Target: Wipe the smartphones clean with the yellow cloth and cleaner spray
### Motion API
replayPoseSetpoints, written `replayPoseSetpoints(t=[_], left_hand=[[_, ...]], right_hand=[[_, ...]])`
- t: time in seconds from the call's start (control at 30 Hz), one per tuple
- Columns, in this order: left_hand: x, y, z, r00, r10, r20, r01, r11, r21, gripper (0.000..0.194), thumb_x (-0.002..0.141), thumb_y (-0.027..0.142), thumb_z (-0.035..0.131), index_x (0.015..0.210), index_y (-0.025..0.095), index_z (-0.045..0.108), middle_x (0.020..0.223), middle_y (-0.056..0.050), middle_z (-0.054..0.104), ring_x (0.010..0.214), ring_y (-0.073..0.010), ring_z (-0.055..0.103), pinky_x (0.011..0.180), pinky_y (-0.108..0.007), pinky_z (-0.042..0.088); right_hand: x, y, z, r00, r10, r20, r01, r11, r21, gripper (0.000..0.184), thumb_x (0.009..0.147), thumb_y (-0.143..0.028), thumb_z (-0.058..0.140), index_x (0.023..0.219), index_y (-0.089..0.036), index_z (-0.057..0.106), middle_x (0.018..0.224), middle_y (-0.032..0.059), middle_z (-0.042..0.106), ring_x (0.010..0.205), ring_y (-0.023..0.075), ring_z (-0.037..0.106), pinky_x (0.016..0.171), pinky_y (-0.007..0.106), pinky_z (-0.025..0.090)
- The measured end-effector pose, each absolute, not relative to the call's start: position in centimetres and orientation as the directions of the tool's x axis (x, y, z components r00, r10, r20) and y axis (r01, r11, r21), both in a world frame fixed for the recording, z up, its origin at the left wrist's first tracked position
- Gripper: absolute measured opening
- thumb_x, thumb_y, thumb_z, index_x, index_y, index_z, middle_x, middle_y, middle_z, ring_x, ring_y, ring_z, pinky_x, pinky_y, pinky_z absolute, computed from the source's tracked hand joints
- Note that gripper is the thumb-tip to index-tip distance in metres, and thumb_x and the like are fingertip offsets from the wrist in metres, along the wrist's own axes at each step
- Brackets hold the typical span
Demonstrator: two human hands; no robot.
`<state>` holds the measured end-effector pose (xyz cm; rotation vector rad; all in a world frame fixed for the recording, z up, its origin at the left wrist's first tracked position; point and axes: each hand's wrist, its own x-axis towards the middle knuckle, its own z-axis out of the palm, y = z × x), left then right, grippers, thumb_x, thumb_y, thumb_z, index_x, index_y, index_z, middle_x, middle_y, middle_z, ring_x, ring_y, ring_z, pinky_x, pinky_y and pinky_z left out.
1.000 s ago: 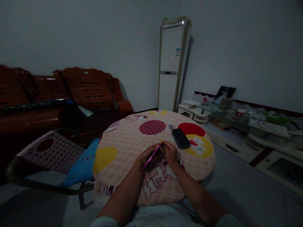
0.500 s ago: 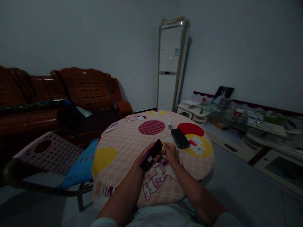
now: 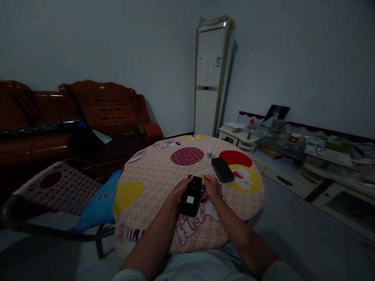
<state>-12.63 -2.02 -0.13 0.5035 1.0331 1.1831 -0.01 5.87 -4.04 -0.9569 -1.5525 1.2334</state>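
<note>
My left hand (image 3: pixel 182 188) is closed around the left edge of a dark smartphone (image 3: pixel 191 201), whose back, with a small pale label, faces up toward me. At the phone's upper right edge, my right hand (image 3: pixel 211 186) pinches a small yellow cloth (image 3: pixel 202 179), mostly hidden by the fingers. Beyond my hands lies a second dark phone or phone case (image 3: pixel 222 169), flat on the round table (image 3: pixel 158 171) with its patterned cloth. A small white bottle (image 3: pixel 209 152) with a blue label stands upright just past it.
To the left are a woven chair (image 3: pixel 64 187) with a blue cushion (image 3: pixel 99 203) and a wooden sofa (image 3: pixel 101 105). A tall white air conditioner (image 3: pixel 209 78) stands at the back. Along the right wall runs a low cabinet (image 3: pixel 288 183) with a glass top, a paper cup (image 3: pixel 294 137) and clutter.
The phone has turned in my left hand from a slanted, edge-on pose to more upright, its back now facing me. My right hand stays at its upper right edge with the yellow cloth.
</note>
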Motion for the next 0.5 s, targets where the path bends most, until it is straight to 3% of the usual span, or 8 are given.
replayPoseSetpoints(t=[0.1, 0.17, 0.33, 0.5], left_hand=[[-12.4, -1.9, -0.2, -0.126, 0.947, -0.296, -0.398, 0.226, 0.889, 0.037, 0.087, 0.043, 0.052, 0.085, 0.008, 0.064, 0.068, -0.014, 0.069, 0.053, -0.0216, 0.065, 0.053, -0.031, 0.051], [-12.6, -1.7, -0.4, -0.211, 0.940, -0.267, -0.369, 0.176, 0.913, 0.036, 0.085, 0.043, 0.056, 0.080, 0.008, 0.065, 0.065, -0.013, 0.068, 0.050, -0.0206, 0.064, 0.050, -0.029, 0.050], [-13.5, -0.9, -1.6, -0.437, 0.869, -0.231, -0.368, 0.061, 0.928, 0.035, 0.076, 0.044, 0.066, 0.075, 0.009, 0.065, 0.059, -0.007, 0.064, 0.046, -0.0157, 0.059, 0.046, -0.024, 0.045], [-13.9, -0.4, -2.0, -0.520, 0.825, -0.221, -0.375, 0.012, 0.927, 0.036, 0.073, 0.047, 0.067, 0.075, 0.011, 0.064, 0.061, -0.006, 0.064, 0.048, -0.0154, 0.059, 0.046, -0.024, 0.045]], right_hand=[[0.2, 5.9, -3.8, -0.291, 0.897, 0.332, 0.082, 0.370, -0.926, 0.034, 0.072, -0.025, 0.047, 0.091, -0.017, 0.074, 0.089, 0.0050, 0.074, 0.082, 0.0209, 0.066, 0.076, 0.031, 0.052], [0.3, 5.8, -3.6, -0.292, 0.879, 0.378, 0.095, 0.420, -0.903, 0.033, 0.072, -0.022, 0.047, 0.090, -0.018, 0.075, 0.093, 0.0053, 0.074, 0.089, 0.0218, 0.066, 0.084, 0.032, 0.050], [0.3, 4.9, -3.3, -0.370, 0.808, 0.458, 0.091, 0.522, -0.848, 0.033, 0.075, -0.019, 0.047, 0.094, -0.019, 0.075, 0.087, 0.0050, 0.072, 0.082, 0.0206, 0.065, 0.076, 0.029, 0.050], [0.2, 4.1, -3.2, -0.404, 0.759, 0.511, 0.067, 0.581, -0.811, 0.030, 0.076, -0.018, 0.050, 0.093, -0.019, 0.075, 0.084, 0.0047, 0.071, 0.080, 0.0192, 0.063, 0.075, 0.028, 0.048]])
